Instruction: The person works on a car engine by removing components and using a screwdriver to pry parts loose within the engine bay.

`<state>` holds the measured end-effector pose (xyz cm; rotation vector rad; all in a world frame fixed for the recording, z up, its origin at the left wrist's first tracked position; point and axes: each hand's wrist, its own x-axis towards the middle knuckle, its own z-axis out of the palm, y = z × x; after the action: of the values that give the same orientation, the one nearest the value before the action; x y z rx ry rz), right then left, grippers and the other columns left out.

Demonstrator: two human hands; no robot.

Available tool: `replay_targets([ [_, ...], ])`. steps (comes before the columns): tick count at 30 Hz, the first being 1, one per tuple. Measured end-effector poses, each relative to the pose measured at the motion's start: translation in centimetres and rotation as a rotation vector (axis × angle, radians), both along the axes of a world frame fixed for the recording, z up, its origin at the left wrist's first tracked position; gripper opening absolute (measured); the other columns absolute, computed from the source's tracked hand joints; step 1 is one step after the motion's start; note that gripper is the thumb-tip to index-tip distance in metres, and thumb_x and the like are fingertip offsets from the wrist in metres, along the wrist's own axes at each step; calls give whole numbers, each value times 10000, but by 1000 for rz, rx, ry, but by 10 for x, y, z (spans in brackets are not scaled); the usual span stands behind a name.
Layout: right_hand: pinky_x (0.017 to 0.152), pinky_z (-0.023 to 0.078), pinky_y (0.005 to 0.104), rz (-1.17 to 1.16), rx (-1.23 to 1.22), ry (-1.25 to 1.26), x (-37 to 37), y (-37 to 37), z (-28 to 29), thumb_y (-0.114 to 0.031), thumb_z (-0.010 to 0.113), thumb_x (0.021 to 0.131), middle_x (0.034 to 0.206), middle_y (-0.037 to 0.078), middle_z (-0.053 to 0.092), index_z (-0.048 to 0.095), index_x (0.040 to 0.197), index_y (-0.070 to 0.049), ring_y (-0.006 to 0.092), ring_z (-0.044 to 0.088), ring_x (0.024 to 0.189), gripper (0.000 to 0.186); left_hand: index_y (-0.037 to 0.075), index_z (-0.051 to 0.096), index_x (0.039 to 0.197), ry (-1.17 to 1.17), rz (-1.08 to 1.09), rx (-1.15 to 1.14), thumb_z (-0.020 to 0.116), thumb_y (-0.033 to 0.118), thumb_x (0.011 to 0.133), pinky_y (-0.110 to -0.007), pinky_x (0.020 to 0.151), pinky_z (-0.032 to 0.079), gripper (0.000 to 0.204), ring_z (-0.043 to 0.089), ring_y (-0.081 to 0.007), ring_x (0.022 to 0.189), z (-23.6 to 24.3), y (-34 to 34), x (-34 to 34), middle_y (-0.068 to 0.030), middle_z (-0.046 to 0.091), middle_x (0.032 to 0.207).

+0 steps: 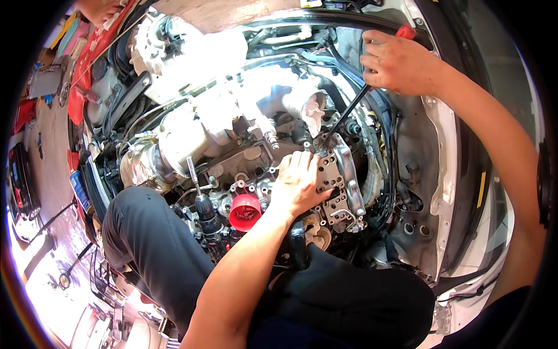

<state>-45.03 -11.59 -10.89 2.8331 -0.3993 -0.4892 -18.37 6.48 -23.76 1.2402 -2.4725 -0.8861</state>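
Observation:
My right hand (pixel 401 64) is closed round the red handle of a long pry bar (pixel 352 108). Its dark shaft slants down and left into the engine, and its tip meets the upper end of a grey metal part with many holes (pixel 330 174). My left hand (pixel 297 183) lies on that part's left side, fingers bent over it and thumb stretched across its surface; what the fingertips touch underneath is hidden. A bright metal rail (pixel 351 171) runs along the part's right side. White crumpled material (pixel 313 113) plugs an opening just above.
My knees (pixel 157 238) flank the engine (pixel 226 122). A red cup (pixel 244 213) and a dark cylinder with a metal shaft (pixel 204 209) stand left of my left forearm. Hoses and cables (pixel 383 145) line the right. Another person's hand (pixel 103 10) shows at the upper left.

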Motion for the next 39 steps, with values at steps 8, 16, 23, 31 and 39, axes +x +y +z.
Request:
replay_targets([
  [8, 1041, 435, 321, 26, 6, -169, -4, -9, -51, -114, 648, 761, 1084, -16, 621, 664, 806, -141, 197, 530, 1167, 55, 1, 584, 1184, -15, -29, 2, 835, 456, 635, -404, 971, 393, 756, 526, -271, 1075, -2, -1, 1, -114, 556, 1079],
  [16, 1048, 397, 425, -80, 157, -361, -4, -13, -82, -202, 743, 700, 1117, 70, 581, 637, 876, -105, 256, 531, 1118, 227, 22, 583, 1177, 1, -4, -16, 845, 458, 629, -418, 967, 403, 747, 526, -300, 1059, -1, -2, 0, -124, 546, 1087],
  [23, 1083, 354, 400, -184, 43, -392, -6, -2, -94, -165, 703, 738, 1121, 15, 602, 696, 818, -147, 196, 521, 1155, 82, 28, 579, 1168, 8, -9, -45, 844, 458, 635, -430, 936, 417, 734, 529, -305, 1039, -1, 1, -3, -126, 538, 1058],
  [31, 1065, 359, 387, -220, -28, -444, 3, 5, -102, -123, 667, 712, 1051, -8, 612, 669, 703, -122, 179, 525, 1090, 9, 25, 581, 1201, 27, -9, -88, 852, 442, 624, -430, 943, 414, 762, 535, -300, 1034, -4, 2, 1, -121, 552, 1055],
  [39, 1081, 360, 387, -214, -31, -483, 7, 3, -102, -110, 651, 695, 983, -20, 582, 650, 677, -127, 182, 518, 1080, 24, 52, 534, 1151, 175, -20, -103, 890, 345, 599, -449, 943, 421, 719, 544, -324, 1030, -7, 3, -2, -128, 556, 1042],
])
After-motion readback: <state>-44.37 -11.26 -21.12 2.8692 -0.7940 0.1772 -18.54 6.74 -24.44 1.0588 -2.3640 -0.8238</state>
